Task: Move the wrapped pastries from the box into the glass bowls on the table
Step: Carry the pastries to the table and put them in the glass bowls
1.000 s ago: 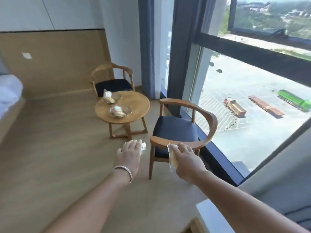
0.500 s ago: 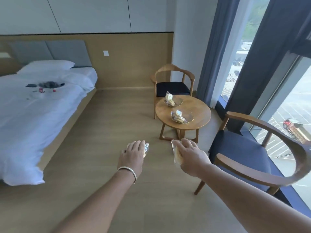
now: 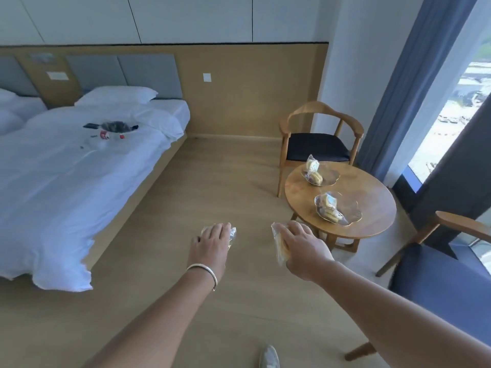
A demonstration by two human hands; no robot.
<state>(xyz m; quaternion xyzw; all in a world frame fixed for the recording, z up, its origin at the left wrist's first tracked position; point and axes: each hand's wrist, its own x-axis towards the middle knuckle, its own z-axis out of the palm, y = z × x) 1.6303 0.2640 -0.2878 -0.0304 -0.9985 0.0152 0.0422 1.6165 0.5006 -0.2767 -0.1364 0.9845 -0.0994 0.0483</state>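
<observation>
My left hand (image 3: 211,244) holds a clear-wrapped pastry (image 3: 232,235) that peeks out beyond its fingers. In my right hand (image 3: 303,248) is a second wrapped pastry (image 3: 279,247), yellowish, held upright. Both hands hang over the floor, left of and short of the round wooden table (image 3: 372,208). Two glass bowls stand on that table: the near bowl (image 3: 350,211) and the far bowl (image 3: 329,176), each with wrapped pastries inside. The box is out of view.
A wooden chair with a dark seat (image 3: 318,147) stands behind the table, a second one (image 3: 446,274) at the right. A white bed (image 3: 66,168) with small items on it fills the left. Curtains and a window lie to the right. My shoe (image 3: 269,357) shows below.
The view has swung left from the window toward the bed, and the table now lies to the right of my hands. Both hands still hold their pastries.
</observation>
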